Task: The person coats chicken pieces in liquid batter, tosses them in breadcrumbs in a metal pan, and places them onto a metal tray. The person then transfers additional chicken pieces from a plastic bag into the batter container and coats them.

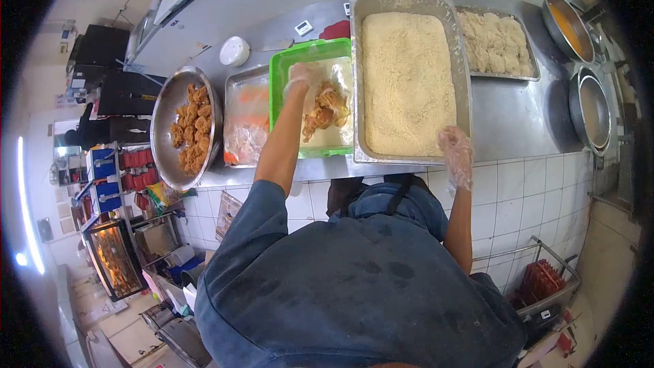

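My gloved left hand is inside the green tray, beside the chicken pieces; I can't tell whether its bent fingers hold anything. My gloved right hand is at the near right corner of the metal tray of crumbs, its grip unclear. The chicken looks wet, soft, slippery and fairly light, best held round the thickest part. The white appliance seems to read "GEA".
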Motion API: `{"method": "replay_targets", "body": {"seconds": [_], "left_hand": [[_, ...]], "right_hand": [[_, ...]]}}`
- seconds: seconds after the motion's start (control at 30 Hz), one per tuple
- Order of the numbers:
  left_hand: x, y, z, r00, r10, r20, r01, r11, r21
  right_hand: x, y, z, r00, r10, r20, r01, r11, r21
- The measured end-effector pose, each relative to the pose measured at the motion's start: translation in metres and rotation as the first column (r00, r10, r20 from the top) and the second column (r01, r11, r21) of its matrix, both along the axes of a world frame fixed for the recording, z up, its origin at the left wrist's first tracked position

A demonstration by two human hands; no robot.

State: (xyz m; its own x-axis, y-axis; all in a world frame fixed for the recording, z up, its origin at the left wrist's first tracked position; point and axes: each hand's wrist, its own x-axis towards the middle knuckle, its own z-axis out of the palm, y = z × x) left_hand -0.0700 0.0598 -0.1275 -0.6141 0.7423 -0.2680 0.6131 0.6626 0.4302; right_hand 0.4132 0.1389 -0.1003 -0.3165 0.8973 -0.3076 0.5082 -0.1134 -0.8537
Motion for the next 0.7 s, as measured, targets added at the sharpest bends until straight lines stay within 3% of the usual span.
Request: {"method": "replay_targets", "body": {"seconds": [0.07,0.13,0.2,0.27,0.33,0.53,0.7], "left_hand": [[0.007,0.006,-0.016,0.977,-0.042,0.211,0.008,0.987,0.161],[0.034,0.008,0.011,0.950,-0.069,0.305,-0.015,0.964,0.265],[0.012,0.009,-0.011,0.998,0.033,0.050,-0.032,0.999,-0.028],[-0.001,0.012,-0.013,0.989,0.059,-0.132,-0.082,0.982,-0.172],[-0.003,0.016,0.000,0.974,0.074,-0.215,-0.113,0.978,-0.175],[-0.006,0.035,-0.026,0.960,0.036,-0.278,-0.101,0.969,-0.225],[0.004,0.038,-0.005,0.974,-0.162,-0.161,0.077,0.896,-0.436]], "right_hand": [[-0.003,0.000,0.009,1.000,-0.003,0.002,0.003,1.000,-0.024],[-0.003,0.000,0.012,1.000,-0.003,0.014,0.004,0.999,-0.035],[-0.002,-0.002,0.014,0.999,-0.048,-0.015,0.048,0.999,-0.024],[-0.003,-0.003,0.013,0.997,-0.069,-0.021,0.069,0.997,-0.017],[-0.002,0.000,0.007,0.998,-0.063,0.000,0.063,0.998,-0.015],[-0.002,0.002,0.008,0.998,-0.037,0.051,0.036,0.999,0.022],[0.000,0.000,-0.007,0.995,-0.077,0.062,0.077,0.997,0.001]]}}
